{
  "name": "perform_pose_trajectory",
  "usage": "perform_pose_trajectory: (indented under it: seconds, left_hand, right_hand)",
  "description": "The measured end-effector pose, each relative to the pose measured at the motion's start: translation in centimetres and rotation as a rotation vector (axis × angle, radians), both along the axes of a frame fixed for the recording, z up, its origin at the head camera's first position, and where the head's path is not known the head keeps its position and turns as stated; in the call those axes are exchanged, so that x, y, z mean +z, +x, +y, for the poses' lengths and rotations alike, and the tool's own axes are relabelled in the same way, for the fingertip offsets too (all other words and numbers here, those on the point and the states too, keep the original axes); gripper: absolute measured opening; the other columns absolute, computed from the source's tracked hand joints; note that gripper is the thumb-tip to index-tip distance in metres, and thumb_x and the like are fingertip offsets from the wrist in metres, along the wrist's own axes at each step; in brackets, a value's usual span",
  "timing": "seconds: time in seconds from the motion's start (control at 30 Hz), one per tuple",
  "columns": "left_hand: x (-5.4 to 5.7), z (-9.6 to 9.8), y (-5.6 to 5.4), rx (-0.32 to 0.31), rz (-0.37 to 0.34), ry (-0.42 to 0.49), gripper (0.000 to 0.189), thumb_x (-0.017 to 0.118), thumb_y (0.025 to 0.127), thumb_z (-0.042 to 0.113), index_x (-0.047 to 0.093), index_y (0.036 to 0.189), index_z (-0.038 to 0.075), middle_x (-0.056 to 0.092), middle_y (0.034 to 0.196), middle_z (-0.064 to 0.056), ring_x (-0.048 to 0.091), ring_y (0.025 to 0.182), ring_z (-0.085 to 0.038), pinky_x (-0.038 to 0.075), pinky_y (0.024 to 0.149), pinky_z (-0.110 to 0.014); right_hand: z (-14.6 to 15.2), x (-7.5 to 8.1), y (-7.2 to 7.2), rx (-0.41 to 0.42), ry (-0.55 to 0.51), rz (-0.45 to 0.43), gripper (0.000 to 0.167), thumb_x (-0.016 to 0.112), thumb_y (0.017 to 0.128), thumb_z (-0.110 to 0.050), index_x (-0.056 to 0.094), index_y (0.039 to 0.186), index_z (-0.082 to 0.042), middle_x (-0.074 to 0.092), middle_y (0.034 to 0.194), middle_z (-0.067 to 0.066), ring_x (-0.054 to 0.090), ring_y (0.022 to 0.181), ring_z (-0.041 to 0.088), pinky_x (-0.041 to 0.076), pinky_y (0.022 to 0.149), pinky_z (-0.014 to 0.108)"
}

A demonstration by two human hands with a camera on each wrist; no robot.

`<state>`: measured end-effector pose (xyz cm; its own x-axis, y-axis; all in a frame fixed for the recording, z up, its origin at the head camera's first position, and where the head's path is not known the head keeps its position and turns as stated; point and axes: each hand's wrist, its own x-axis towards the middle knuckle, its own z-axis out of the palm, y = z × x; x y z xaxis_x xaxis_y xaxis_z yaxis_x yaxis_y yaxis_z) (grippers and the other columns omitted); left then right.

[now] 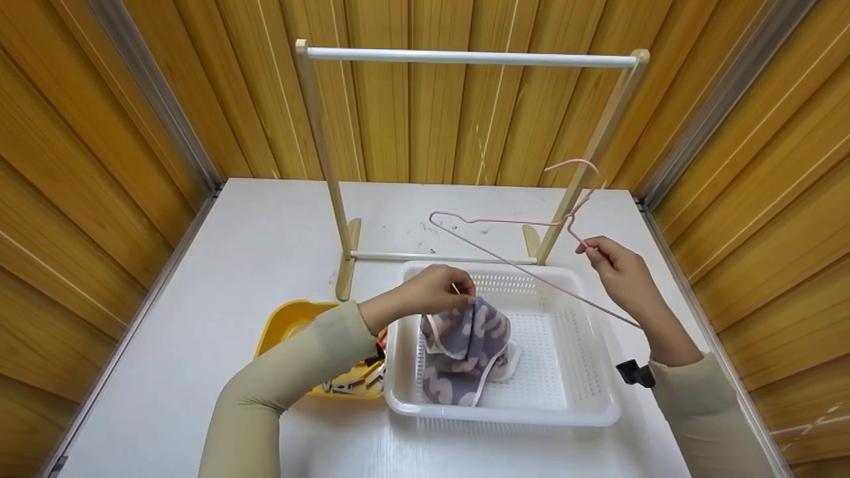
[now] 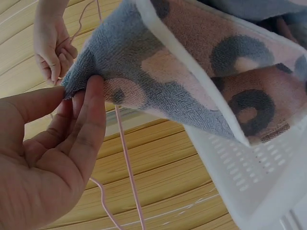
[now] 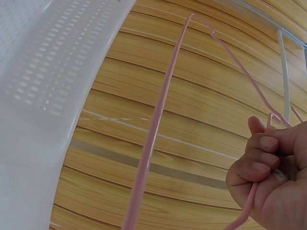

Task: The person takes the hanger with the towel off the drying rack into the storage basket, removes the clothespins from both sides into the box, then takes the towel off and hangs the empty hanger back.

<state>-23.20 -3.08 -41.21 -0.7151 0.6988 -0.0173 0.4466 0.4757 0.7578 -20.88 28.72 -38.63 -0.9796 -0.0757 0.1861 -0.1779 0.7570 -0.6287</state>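
My left hand point(image 1: 441, 289) pinches a grey and pink patterned towel point(image 1: 458, 385) with white edging. The towel hangs in loose folds, its lower part inside a white perforated basket point(image 1: 505, 415). In the left wrist view, thumb and fingertips hold a grey corner of the towel point(image 2: 187, 62). My right hand point(image 1: 623, 275) grips a pink wire hanger point(image 1: 511, 221) by one shoulder, near the neck. The hanger is held tilted above the basket's right side, hook upward, and bears no cloth. The right wrist view shows curled fingers point(image 3: 264, 155) around the hanger's wire point(image 3: 156, 120).
Behind the basket stands a rack with a white top bar point(image 1: 471, 57) and wooden posts. A yellow container point(image 1: 282, 325) with several clips point(image 1: 345, 386) sits left of the basket, partly hidden by my left arm. Wood-look walls point(image 1: 438, 119) enclose the white table point(image 1: 199, 318).
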Motion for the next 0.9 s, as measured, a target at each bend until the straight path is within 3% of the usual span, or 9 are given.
perform_pose_trajectory:
  seconds: [0.1,0.2,0.5,0.73,0.9]
  left_hand:
    - [-0.7,0.5,-0.1,-0.032,-0.005,-0.035,0.012,0.062,0.095,0.004,0.071,0.097,-0.004,0.076,0.098,-0.020,0.067,0.080,-0.012,0.046,0.067,-0.010]
    - [-1.3,1.1,-0.1,-0.064,0.034,-0.076,0.011,0.063,0.093,0.003,0.071,0.095,-0.004,0.077,0.097,-0.020,0.068,0.083,-0.015,0.046,0.069,-0.011]
    - [-3.6,3.0,0.1,-0.184,0.084,-0.255,0.010,0.066,0.089,0.003,0.074,0.094,-0.003,0.075,0.092,-0.017,0.050,0.071,-0.005,0.039,0.067,-0.013]
    - [-5.8,4.8,0.5,-0.339,0.155,-0.390,0.007,0.067,0.087,0.005,0.072,0.088,0.000,0.058,0.074,0.001,0.045,0.067,-0.004,0.031,0.062,-0.010]
    - [-6.7,6.0,1.5,-0.426,0.164,-0.540,0.007,0.067,0.090,0.006,0.067,0.083,0.006,0.049,0.070,0.005,0.041,0.064,-0.006,0.030,0.058,-0.012]
  right_hand:
    - [0.0,0.0,0.0,0.002,-0.001,-0.002,0.028,0.047,0.109,-0.019,0.066,0.119,0.000,0.068,0.109,0.021,0.049,0.087,0.016,0.038,0.072,0.025]
    - [-0.1,-0.1,0.0,0.007,0.002,-0.006,0.028,0.047,0.109,-0.019,0.065,0.119,0.000,0.067,0.107,0.021,0.049,0.088,0.018,0.038,0.072,0.025]
    - [-0.2,-0.3,0.2,0.011,0.004,-0.008,0.027,0.047,0.109,-0.016,0.066,0.119,0.001,0.068,0.108,0.022,0.050,0.091,0.022,0.039,0.075,0.026]
    - [-0.2,-0.4,0.2,0.016,0.000,-0.031,0.029,0.046,0.110,-0.017,0.064,0.122,0.002,0.068,0.119,0.025,0.054,0.101,0.028,0.042,0.081,0.031]
    - [-0.3,-0.5,0.1,0.020,-0.001,-0.035,0.029,0.046,0.110,-0.018,0.064,0.122,0.001,0.068,0.118,0.025,0.051,0.098,0.027,0.040,0.078,0.029]
